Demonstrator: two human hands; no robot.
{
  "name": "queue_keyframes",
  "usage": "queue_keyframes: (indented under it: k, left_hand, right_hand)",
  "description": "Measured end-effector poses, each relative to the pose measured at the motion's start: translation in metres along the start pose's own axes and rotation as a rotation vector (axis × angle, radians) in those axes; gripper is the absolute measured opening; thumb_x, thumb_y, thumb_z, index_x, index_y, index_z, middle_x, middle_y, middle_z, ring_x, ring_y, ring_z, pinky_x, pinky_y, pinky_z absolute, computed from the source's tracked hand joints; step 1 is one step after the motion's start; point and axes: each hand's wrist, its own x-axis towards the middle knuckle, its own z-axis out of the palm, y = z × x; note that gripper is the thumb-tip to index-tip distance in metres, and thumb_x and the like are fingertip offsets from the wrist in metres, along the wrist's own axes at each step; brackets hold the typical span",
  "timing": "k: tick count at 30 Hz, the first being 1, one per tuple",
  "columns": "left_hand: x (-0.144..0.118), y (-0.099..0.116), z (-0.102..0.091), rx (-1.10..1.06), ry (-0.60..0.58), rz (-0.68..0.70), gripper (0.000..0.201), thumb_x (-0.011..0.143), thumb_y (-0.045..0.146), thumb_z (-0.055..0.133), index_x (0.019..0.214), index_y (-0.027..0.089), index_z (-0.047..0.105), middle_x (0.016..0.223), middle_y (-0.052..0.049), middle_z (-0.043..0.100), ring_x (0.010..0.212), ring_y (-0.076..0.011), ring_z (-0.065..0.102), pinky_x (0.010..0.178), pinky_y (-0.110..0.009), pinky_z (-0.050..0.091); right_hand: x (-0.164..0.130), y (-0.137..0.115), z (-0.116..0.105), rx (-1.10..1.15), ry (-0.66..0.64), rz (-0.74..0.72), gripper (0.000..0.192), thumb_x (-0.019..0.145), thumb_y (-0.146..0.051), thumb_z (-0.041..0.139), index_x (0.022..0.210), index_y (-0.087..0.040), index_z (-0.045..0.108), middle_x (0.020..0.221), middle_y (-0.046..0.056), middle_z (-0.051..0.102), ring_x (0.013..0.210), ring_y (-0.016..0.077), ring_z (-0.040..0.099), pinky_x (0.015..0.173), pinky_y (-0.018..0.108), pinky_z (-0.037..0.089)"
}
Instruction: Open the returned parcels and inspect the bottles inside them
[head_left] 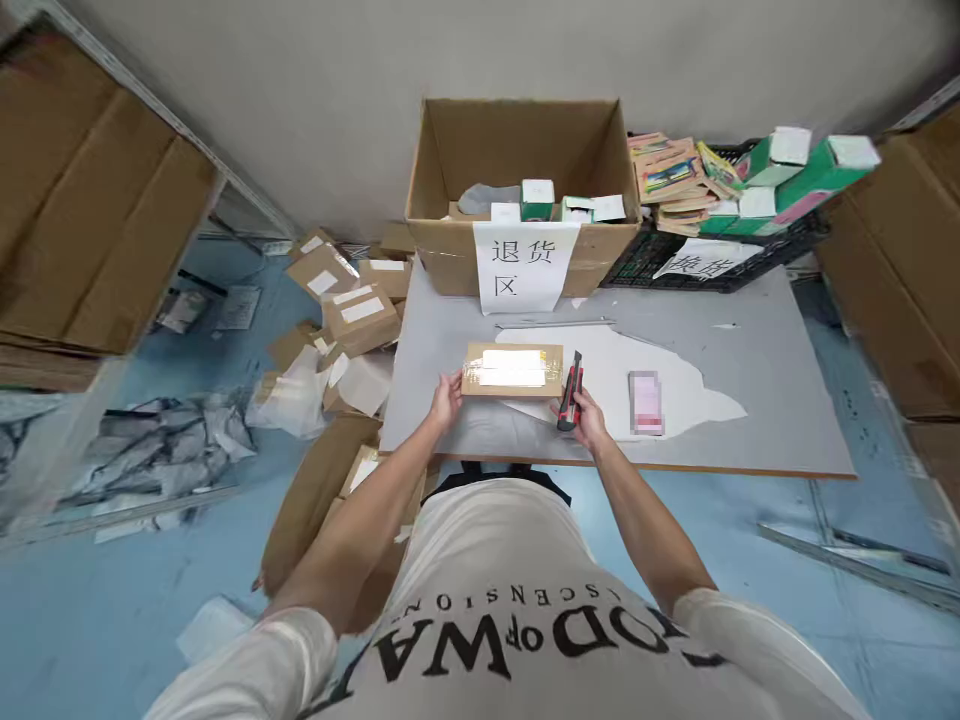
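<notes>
A small taped cardboard parcel (512, 369) with a white label lies flat on the grey table (765, 400), near its front edge. My left hand (447, 398) grips the parcel's left end. My right hand (586, 414) is closed around a red and black utility knife (572, 389), held upright just to the right of the parcel's right end. A pink phone (646, 401) lies on a white sheet (675, 385) to the right of my right hand.
A large open carton (525, 150) with a paper sign and small boxes inside stands at the table's back. A black crate (720, 262) of green boxes and booklets sits at back right. Labelled parcels (352, 300) and plastic bags (157, 450) litter the floor left.
</notes>
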Motion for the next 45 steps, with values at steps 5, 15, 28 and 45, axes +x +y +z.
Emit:
queue_keyframes:
  k: [5,15,28,45]
  left_hand:
    - [-0.007,-0.019,0.01,0.032,0.037,-0.008,0.066,0.086,0.069,0.036,0.121,0.018,0.06,0.134,-0.012,0.055,0.127,-0.026,0.049,0.106,-0.04,0.037]
    - [-0.006,0.016,0.029,1.212,-0.002,0.462,0.105,0.066,0.063,0.068,0.148,0.017,0.022,0.157,-0.017,0.009,0.143,-0.0344,0.014,0.114,-0.05,0.02]
    - [0.007,0.017,0.062,1.813,-0.196,0.499,0.123,0.058,0.08,0.06,0.149,0.011,0.016,0.155,-0.021,0.013,0.143,-0.0392,0.007,0.111,-0.058,0.019]
    - [0.016,0.012,0.063,1.697,-0.132,0.606,0.121,0.049,0.082,0.064,0.143,0.013,0.03,0.147,-0.02,0.029,0.139,-0.0412,0.019,0.101,-0.05,0.041]
  right_hand:
    - [0.004,-0.007,-0.012,-0.085,-0.004,0.013,0.024,0.073,-0.025,0.063,0.096,-0.025,0.057,0.091,-0.004,0.068,0.076,0.0134,0.065,0.077,0.038,0.059]
    - [-0.01,-0.026,-0.038,-0.468,-0.162,-0.114,0.056,0.075,-0.049,0.066,0.123,-0.026,0.048,0.112,0.006,0.064,0.076,0.0156,0.065,0.066,0.033,0.056]
    - [-0.017,-0.054,-0.046,-0.719,-0.306,0.007,0.07,0.085,-0.046,0.055,0.147,-0.03,0.028,0.096,0.004,0.064,0.053,0.0092,0.055,0.046,0.025,0.048]
    - [0.007,-0.091,-0.044,-0.949,-0.417,0.041,0.065,0.086,-0.047,0.055,0.145,-0.029,0.034,0.062,-0.005,0.052,0.042,0.0075,0.046,0.039,0.021,0.041]
